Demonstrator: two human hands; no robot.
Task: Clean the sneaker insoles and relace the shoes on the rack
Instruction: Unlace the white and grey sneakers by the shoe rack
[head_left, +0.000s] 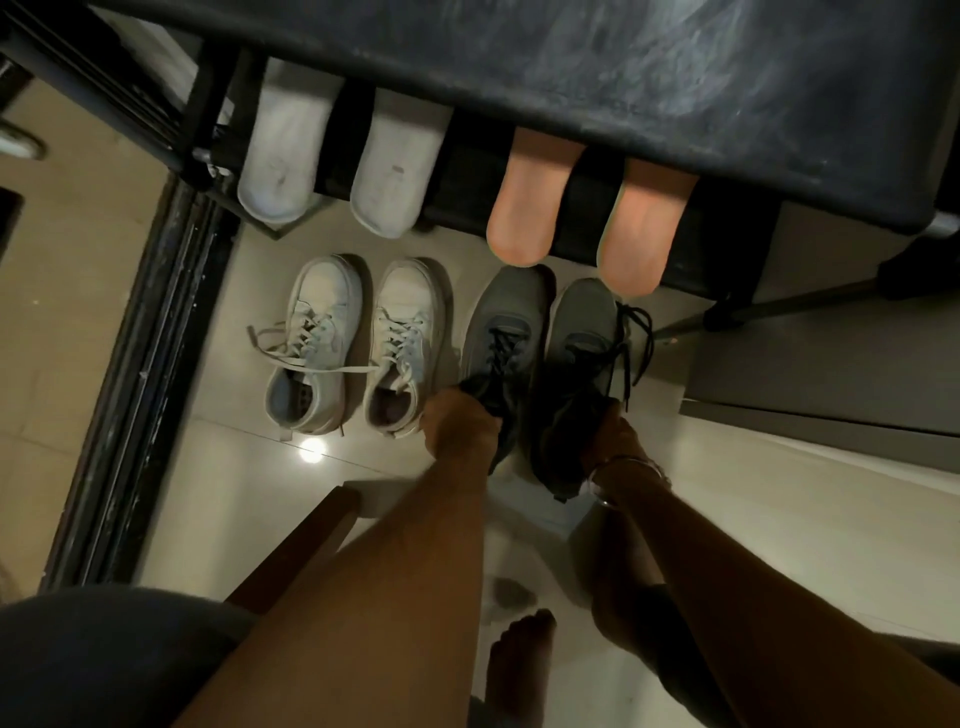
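Two grey sneakers with black laces stand side by side on the tiled floor. My left hand (457, 421) grips the heel opening of the left grey sneaker (506, 322). My right hand (613, 431) grips the heel of the right grey sneaker (582, 332), whose black lace (639, 343) hangs loose to the right. A pair of white sneakers (353, 343) with loose white laces stands to their left. On the black rack (675, 104) above, two white insoles (337, 166) and two orange insoles (576, 218) stick out over the edge.
A dark door frame (140, 364) runs down the left side. A brown wooden piece (301, 545) lies near my left arm. My bare foot (519, 660) stands on the floor at the bottom. A grey step or ledge (831, 374) sits to the right.
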